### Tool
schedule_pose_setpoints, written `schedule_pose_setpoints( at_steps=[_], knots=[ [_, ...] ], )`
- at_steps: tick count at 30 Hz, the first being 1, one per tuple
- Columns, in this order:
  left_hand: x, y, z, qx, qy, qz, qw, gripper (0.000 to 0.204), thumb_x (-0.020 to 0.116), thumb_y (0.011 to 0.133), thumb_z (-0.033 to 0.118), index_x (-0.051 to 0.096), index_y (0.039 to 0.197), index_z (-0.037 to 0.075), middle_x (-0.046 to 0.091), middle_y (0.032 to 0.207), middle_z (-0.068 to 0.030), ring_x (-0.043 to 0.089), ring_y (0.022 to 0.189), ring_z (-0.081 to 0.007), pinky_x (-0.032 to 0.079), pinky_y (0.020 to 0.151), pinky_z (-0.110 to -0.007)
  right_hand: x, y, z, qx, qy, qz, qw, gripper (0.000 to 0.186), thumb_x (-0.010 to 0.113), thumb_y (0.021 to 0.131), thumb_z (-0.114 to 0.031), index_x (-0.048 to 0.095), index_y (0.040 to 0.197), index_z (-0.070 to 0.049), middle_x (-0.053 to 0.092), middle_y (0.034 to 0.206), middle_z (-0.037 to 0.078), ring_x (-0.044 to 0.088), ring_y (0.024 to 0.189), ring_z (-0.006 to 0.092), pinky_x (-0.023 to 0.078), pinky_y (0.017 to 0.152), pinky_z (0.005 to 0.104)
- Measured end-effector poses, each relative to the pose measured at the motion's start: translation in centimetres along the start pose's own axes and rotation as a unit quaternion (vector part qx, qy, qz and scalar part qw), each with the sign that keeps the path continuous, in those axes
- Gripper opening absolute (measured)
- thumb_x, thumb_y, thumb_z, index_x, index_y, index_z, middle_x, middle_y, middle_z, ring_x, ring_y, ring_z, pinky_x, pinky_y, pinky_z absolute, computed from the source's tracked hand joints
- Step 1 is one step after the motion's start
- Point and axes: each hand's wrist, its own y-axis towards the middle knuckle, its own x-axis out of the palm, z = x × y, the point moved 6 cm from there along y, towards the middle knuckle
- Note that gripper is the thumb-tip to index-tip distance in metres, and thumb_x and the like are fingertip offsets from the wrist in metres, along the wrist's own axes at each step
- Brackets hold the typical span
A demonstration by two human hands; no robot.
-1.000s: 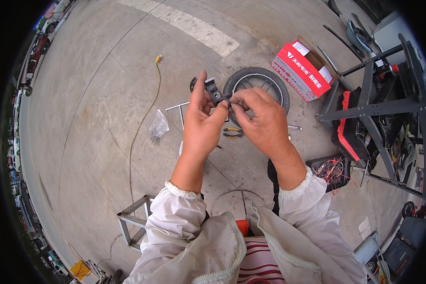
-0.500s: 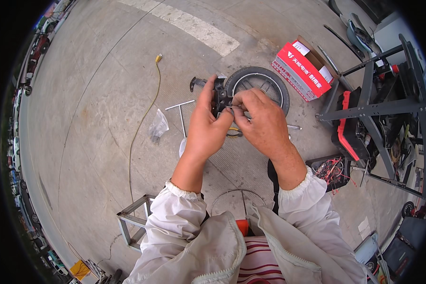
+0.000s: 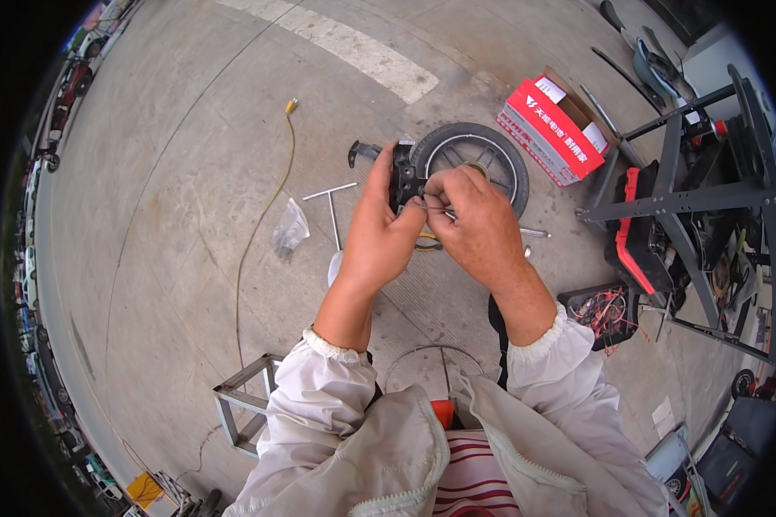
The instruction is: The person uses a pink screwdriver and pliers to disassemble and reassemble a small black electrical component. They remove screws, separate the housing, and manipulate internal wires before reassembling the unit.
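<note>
My left hand (image 3: 378, 226) is closed around a black part with holes (image 3: 406, 177), held up in front of me. At its lower end my right hand (image 3: 467, 220) pinches a thin, wire-like metal piece (image 3: 437, 209); the fingertips of both hands nearly meet there. Fingers hide much of the black part's lower edge. Behind the hands a small spoked wheel with a black tyre (image 3: 516, 159) lies on the ground. A dark curved piece (image 3: 364, 152) shows left of my left fingers; whether it joins the black part I cannot tell.
A T-handle wrench (image 3: 333, 215) and a clear plastic bag (image 3: 291, 226) lie left of my hands, beside a yellow cable (image 3: 272, 202). Yellow-handled pliers (image 3: 428, 243) show below them. At right stand a red box (image 3: 553, 129), a dark metal frame (image 3: 681, 204) and a tray of wires (image 3: 602, 314).
Both hands stay at nearly the same place. The right fingers have shifted slightly, and the thin metal piece shows more clearly between them.
</note>
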Motion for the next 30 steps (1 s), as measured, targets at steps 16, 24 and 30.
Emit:
schedule_pose_setpoints(
  at_steps=[16,24,30],
  knots=[
    [-0.8,0.4,-0.8,-0.113,-0.278,0.079,0.951,0.063,0.054,0.09,-0.002,0.027,0.147,-0.004,0.06,0.118,-0.0143,0.063,0.106,-0.0258,0.052,0.09,-0.037,-0.3,-0.5,1.3,0.102,0.081,-0.019,0.991,0.015,0.054,0.094,-0.01,0.056,0.106,-0.001,0.065,0.095,0.019,0.063,0.091,0.0373,0.049,0.078,0.044],
    [-1.0,0.4,-0.8,-0.102,-0.272,0.081,0.953,0.07,0.055,0.093,-0.004,0.014,0.151,-0.007,0.059,0.117,-0.0171,0.063,0.103,-0.0234,0.054,0.086,-0.033,-0.8,-0.1,0.3,0.059,0.018,0.007,0.998,0.014,0.061,0.091,-0.012,0.065,0.103,-0.007,0.067,0.096,0.012,0.065,0.087,0.033,0.053,0.074,0.0425],
    [-1.0,0.4,-0.8,-0.09,-0.254,0.079,0.96,0.069,0.054,0.093,-0.004,0.016,0.15,-0.008,0.06,0.115,-0.0169,0.063,0.103,-0.0225,0.055,0.085,-0.032,-1.0,-0.1,0.0,0.058,-0.009,0.007,0.998,0.014,0.062,0.09,-0.012,0.067,0.102,-0.008,0.067,0.093,0.011,0.066,0.085,0.032,0.053,0.072,0.0421]
  ],
)
